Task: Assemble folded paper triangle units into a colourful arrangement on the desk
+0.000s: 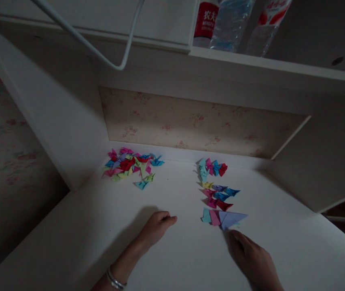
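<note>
My left hand [157,227] rests in a loose fist over the white tabletop, its thumb pointing right and nothing visible in it. A bracelet circles that wrist. My right hand [252,256] has its fingers closed at the lower edge of a purple folded paper [232,218]; the exact grip is partly hidden. The purple piece is larger than its neighbours and overlaps a pale green bit. Directly left of it lie a magenta folded paper [214,217] and a teal folded paper [206,216]. Behind these are small folded papers [220,196] in rows, with another group [216,167] farther back.
A heap of colourful folded papers [126,163] lies at the back left, with a teal one [142,184] in front. Overhead, a shelf [269,64] holds plastic bottles [231,24], and a white cable [99,58] hangs down. Side panels [53,101] enclose the tabletop [172,258].
</note>
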Action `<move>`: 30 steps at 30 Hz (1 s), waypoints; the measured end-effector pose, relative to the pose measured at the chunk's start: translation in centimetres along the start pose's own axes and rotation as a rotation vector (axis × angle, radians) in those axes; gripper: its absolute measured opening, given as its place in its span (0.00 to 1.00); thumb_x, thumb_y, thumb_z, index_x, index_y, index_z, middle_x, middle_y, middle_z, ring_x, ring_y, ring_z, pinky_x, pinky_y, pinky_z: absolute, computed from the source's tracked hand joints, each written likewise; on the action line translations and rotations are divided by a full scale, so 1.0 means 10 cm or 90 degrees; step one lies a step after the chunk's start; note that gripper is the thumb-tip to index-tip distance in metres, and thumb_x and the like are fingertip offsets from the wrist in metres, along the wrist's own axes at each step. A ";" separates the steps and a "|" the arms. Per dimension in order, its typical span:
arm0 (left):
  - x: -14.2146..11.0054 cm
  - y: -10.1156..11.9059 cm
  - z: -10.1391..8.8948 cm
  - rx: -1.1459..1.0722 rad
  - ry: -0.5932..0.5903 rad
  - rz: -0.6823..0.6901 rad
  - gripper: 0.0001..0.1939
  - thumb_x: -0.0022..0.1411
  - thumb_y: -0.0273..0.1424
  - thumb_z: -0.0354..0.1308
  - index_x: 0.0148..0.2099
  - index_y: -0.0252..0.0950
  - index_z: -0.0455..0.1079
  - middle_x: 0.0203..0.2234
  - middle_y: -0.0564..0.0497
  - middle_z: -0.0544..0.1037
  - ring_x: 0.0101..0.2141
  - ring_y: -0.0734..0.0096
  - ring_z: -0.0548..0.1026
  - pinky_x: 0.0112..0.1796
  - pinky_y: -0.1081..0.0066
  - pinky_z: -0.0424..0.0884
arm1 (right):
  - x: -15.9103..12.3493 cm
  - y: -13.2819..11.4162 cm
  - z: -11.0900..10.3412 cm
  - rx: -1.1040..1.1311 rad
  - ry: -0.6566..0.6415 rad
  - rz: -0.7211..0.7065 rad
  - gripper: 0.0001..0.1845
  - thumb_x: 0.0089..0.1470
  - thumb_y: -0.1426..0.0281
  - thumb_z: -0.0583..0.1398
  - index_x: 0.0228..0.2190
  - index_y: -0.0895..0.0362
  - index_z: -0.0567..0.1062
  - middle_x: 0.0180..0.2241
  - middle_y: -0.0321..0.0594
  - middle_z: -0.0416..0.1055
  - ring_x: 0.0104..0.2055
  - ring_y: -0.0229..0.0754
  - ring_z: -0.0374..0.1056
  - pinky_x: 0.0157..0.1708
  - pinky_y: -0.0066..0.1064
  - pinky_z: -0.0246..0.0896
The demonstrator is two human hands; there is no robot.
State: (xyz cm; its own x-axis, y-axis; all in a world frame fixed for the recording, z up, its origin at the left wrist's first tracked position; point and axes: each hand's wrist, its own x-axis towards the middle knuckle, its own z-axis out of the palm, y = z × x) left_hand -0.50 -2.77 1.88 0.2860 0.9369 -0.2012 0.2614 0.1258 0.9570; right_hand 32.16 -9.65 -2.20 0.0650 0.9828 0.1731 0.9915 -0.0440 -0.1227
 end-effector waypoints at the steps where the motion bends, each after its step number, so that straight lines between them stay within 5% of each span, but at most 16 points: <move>1: 0.01 -0.01 0.00 -0.002 0.005 -0.001 0.19 0.54 0.43 0.55 0.21 0.38 0.52 0.16 0.61 0.51 0.21 0.78 0.51 0.23 0.73 0.47 | 0.00 -0.02 -0.02 0.001 -0.002 0.005 0.18 0.59 0.61 0.49 0.39 0.48 0.76 0.41 0.42 0.78 0.33 0.48 0.76 0.27 0.31 0.62; 16: -0.07 0.04 -0.04 -0.110 -0.009 -0.034 0.20 0.55 0.46 0.56 0.24 0.40 0.52 0.13 0.64 0.49 0.16 0.80 0.48 0.18 0.73 0.42 | -0.03 -0.08 -0.10 0.001 -0.010 0.001 0.15 0.61 0.62 0.48 0.38 0.45 0.73 0.37 0.35 0.78 0.33 0.45 0.76 0.24 0.29 0.56; 24: -0.05 0.03 -0.04 -0.139 -0.015 -0.029 0.20 0.55 0.45 0.56 0.24 0.40 0.51 0.13 0.64 0.49 0.15 0.80 0.47 0.17 0.73 0.42 | -0.02 0.00 -0.06 0.071 -0.029 0.004 0.17 0.59 0.62 0.48 0.41 0.48 0.74 0.41 0.41 0.78 0.35 0.49 0.75 0.29 0.31 0.61; 27: -0.04 0.01 -0.04 -0.124 -0.018 -0.033 0.20 0.56 0.45 0.56 0.24 0.40 0.51 0.13 0.64 0.49 0.15 0.80 0.47 0.17 0.73 0.42 | 0.02 -0.19 -0.12 0.202 -0.012 -0.020 0.19 0.59 0.61 0.49 0.42 0.53 0.75 0.39 0.46 0.78 0.36 0.47 0.75 0.33 0.31 0.63; 30: -0.03 0.02 -0.03 -0.104 -0.022 -0.042 0.21 0.54 0.45 0.56 0.23 0.39 0.51 0.13 0.64 0.49 0.16 0.81 0.48 0.18 0.73 0.42 | 0.23 -0.73 -0.34 0.345 -0.007 -0.105 0.21 0.61 0.59 0.48 0.38 0.55 0.76 0.34 0.44 0.78 0.33 0.44 0.73 0.34 0.29 0.64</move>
State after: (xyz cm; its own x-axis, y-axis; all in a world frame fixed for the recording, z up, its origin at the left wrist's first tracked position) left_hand -0.81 -2.89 2.15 0.3051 0.9134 -0.2693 0.1282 0.2408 0.9621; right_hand 25.48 -7.71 2.39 -0.0898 0.9708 0.2225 0.7887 0.2057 -0.5793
